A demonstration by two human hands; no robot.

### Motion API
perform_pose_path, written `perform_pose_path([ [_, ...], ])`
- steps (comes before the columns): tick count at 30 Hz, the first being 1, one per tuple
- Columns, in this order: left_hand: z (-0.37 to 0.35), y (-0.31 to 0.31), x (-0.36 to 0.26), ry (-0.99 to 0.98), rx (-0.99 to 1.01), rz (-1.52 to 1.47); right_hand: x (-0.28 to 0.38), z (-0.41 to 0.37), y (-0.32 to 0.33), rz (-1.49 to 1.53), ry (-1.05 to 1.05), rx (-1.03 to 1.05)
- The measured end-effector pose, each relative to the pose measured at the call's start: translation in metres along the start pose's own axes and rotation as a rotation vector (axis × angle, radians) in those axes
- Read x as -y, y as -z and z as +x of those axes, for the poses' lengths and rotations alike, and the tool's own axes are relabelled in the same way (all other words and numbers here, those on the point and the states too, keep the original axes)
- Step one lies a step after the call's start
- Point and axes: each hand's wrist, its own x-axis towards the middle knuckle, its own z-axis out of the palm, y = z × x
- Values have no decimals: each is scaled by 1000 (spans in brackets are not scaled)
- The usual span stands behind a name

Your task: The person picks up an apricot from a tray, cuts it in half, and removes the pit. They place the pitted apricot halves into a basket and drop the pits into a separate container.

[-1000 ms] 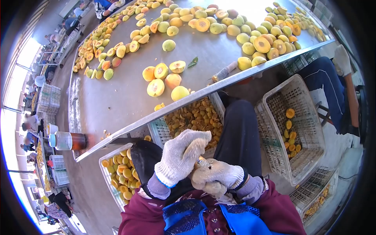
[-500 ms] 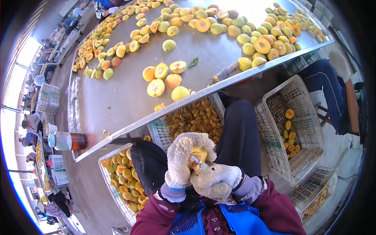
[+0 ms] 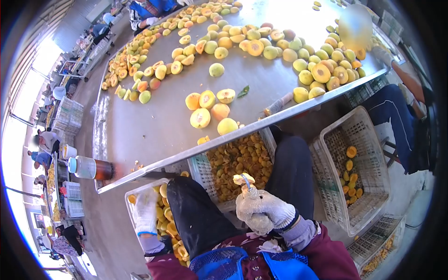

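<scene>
My right hand [image 3: 266, 211], in a worn whitish glove, is closed around a small pitting knife [image 3: 246, 182] with a curved metal blade. A pale yellow piece of peach [image 3: 242, 179] is at the blade, above my thumb. My left hand [image 3: 145, 212], gloved too, is over the crate of peach halves [image 3: 132, 186] beside my left knee. Motion smears its fingers, so their grip cannot be made out. A peach half [image 3: 132, 199] shows beside the fingertips. Between my knees stands a crate of small brownish-orange fruit pieces [image 3: 240, 158].
A metal table [image 3: 154, 121] bears many whole and halved peaches [image 3: 200, 118], a leaf [image 3: 243, 91] and a wrapped handle-like object [image 3: 278, 105]. A jar of dark liquid [image 3: 91, 168] stands left. Right are a crate with several halves [image 3: 373, 186] and a co-worker's leg [image 3: 392, 126].
My left hand has left the peach it cupped with my right and moved left over the crate of halves. The right hand still holds the knife. The view has shifted slightly.
</scene>
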Motion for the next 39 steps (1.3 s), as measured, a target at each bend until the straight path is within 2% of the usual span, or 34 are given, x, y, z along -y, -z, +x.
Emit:
perform_pose_path([
  [2,5,5,17,-430,-124,660,3,4,-3,-18,19,8],
  [3,16,-2,10,-452,-128,653,4,5,-4,-51,34,30],
  [5,34,-27,-18,-633,-39,5,2,6,3,-41,-11,52],
  [6,28,-33,-78,-607,3,-32,2,7,5,-28,-73,85],
  [7,34,-47,-101,-758,-88,65,3,7,-3,-104,-2,6],
  [8,47,-59,-125,-945,-41,70,4,6,-5,-102,-30,-14],
  [10,67,-88,-175,-999,0,56,2,6,-2,-1,-103,36],
  [11,81,-105,-197,-1045,79,109,3,5,-5,-28,-96,-14],
  [12,92,-124,-214,-1098,162,159,-4,11,4,-13,-83,22],
  [13,107,-143,-224,-1142,174,127,-5,12,5,5,-111,4],
  [15,147,-181,-245,-1276,36,348,-2,11,3,3,-99,-37],
  [16,158,-193,-242,-1199,15,449,0,9,2,-25,-62,-56],
  [17,166,-199,-239,-1106,157,484,-8,16,12,79,-47,48],
  [18,155,-183,-257,-1010,357,641,-8,19,20,120,-70,185],
  [19,162,-191,-250,-983,371,701,-6,17,17,18,-31,122],
  [20,160,-191,-237,-1070,303,620,-5,14,10,-82,1,59],
  [23,150,-166,-228,-1061,341,626,-4,10,-2,-113,18,2],
  [25,169,-157,-203,-752,361,286,-4,8,-4,-123,27,11],
  [27,195,-146,-164,-480,621,-547,-10,9,2,-208,42,2],
  [28,167,-131,-174,-482,632,-550,-9,9,1,-204,46,-9],
  [30,85,-94,-194,-228,510,-1216,-11,8,-6,-246,123,-84],
  [31,72,-87,-190,-209,471,-1208,-7,4,-13,-262,162,-104],
  [32,63,-79,-181,-106,577,-1299,-32,32,12,-302,292,9],
  [33,57,-71,-168,-1,669,-1394,-29,27,5,-312,176,-40],
  [34,56,-72,-152,11,642,-1435,-19,16,-2,-328,53,-81],
  [36,32,-72,-137,-134,731,-1538,-5,4,-21,-419,-13,-217],
  [38,12,-66,-133,-111,783,-1571,-12,9,-17,-490,20,-244],
  [39,2,-65,-135,-201,780,-1500,-16,13,-12,-573,25,-268],
])
